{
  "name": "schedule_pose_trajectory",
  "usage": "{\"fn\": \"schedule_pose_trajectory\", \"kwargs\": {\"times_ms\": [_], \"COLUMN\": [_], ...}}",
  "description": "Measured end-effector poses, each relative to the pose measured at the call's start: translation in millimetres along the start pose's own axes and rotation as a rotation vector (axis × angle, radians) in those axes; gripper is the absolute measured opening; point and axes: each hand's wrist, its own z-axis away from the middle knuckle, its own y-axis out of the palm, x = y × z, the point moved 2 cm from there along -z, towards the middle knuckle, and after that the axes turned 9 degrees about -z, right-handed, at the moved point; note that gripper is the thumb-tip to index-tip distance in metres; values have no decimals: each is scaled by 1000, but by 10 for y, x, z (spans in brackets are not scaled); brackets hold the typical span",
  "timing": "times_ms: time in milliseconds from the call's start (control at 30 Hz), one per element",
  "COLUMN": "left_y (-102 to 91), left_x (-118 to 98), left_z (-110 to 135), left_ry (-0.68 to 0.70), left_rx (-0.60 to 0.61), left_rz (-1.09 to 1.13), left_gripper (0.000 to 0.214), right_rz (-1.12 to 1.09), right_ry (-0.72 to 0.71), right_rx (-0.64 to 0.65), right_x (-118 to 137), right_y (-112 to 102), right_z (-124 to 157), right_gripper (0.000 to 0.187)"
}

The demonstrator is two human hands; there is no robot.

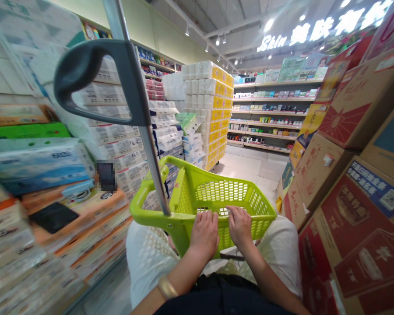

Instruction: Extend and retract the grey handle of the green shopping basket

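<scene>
A lime-green plastic shopping basket (pixel 216 192) stands in front of me in a store aisle, its near rim against my knees. My left hand (pixel 204 232) curls over that near rim, fingers closed on it. My right hand (pixel 240 226) grips the same rim just to the right. A grey pull handle (pixel 85 74) on a metal rod (pixel 153 153) rises from the basket's left side toward the camera. Neither hand touches the handle. The inside of the basket looks empty as far as I can see.
Stacked tissue packs (pixel 52 166) crowd the left side. Red and brown cardboard boxes (pixel 354 144) pile up on the right. A tall stack of white and yellow paper rolls (pixel 213 109) stands ahead. Shelves of goods (pixel 269 118) line the back. Tiled floor (pixel 252 166) runs between.
</scene>
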Motion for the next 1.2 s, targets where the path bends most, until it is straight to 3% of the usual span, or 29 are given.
{"fn": "schedule_pose_trajectory", "kwargs": {"times_ms": [233,467,767,1067,1200], "left_y": [-20,14,-6,40,25], "left_x": [3,3,7,9,9], "left_z": [3,3,8,5,2], "left_ry": [1,-7,-3,-12,-12], "left_rx": [-20,-5,-5,3,2], "left_rz": [14,33,54,62,61], "left_gripper": [33,45,38,48,46], "right_rz": [-89,-24,-56,47,12], "right_ry": [-115,-31,-92,-45,-39], "right_rx": [72,22,65,-1,8], "right_x": [254,89,233,-84,12], "right_y": [89,-7,65,-50,-17], "right_z": [81,12,64,-5,15], "right_gripper": [29,28,28,29,28]}}
